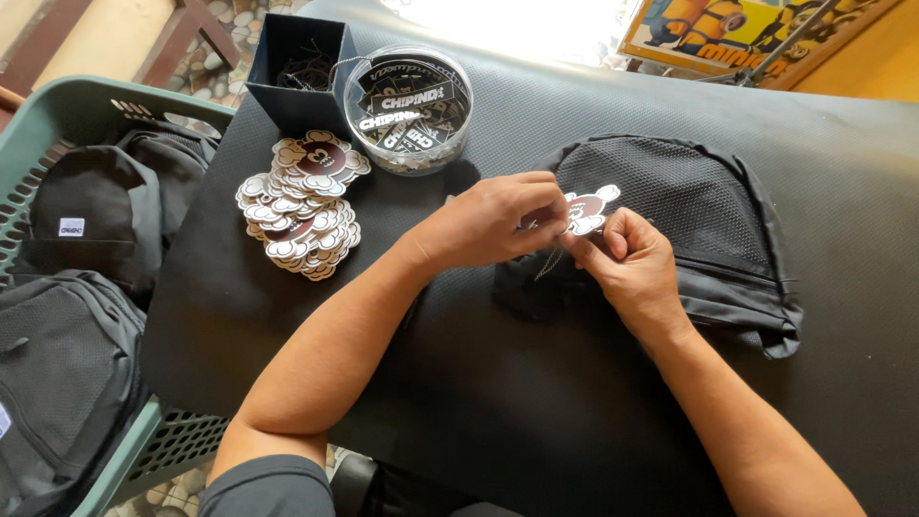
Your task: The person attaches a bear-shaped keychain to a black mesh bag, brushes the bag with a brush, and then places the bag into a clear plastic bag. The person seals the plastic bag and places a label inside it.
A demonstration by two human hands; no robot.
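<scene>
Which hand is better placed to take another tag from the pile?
Left, probably. The left hand is nearer the pile, which lies on its side. The right hand is farther, over the black bag.

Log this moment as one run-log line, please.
left hand + right hand: pinching shaped tag | under: black backpack | nearby: tag pile, round tub

a stack of flower-edged brown-and-white paper tags [302, 203] lies on the black table [536, 412]. just behind it stand a dark open box [299, 69] and a round clear tub [409, 107] of black labels. at the left, a green crate [115, 450] holds black bags [67, 373].
</scene>
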